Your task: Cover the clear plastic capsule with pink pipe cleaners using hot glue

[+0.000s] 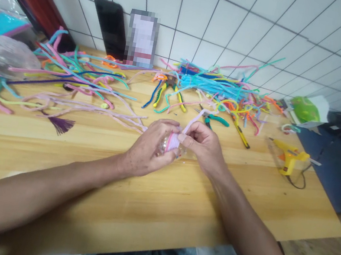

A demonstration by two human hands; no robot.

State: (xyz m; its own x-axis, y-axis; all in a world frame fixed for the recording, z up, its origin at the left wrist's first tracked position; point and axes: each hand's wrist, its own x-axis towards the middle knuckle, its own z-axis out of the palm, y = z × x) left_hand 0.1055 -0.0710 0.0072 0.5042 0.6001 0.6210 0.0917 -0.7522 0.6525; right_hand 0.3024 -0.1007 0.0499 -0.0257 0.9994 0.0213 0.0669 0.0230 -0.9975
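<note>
Over the middle of the table, my left hand (152, 148) is closed around a small clear object (161, 147), which looks like a plastic bottle or jar. Pink and pale lilac pipe cleaner is wound around its middle. My right hand (205, 147) pinches a lilac pipe cleaner (194, 120) against that winding, and a loose length sticks up beyond the fingertips. Both hands nearly touch. Much of the clear object is covered by my fingers, so its full shape is hidden.
Loose pipe cleaners (84, 72) lie at the left, near a purple tassel (61, 124). A blue bundle (210, 86) rests by the tiled wall. Yellow-handled pliers (159, 95), green-handled pliers (218, 119), a yellow cutter (240, 133) and a corded glue gun (290, 158) lie around. A black phone (110, 29) leans on the wall.
</note>
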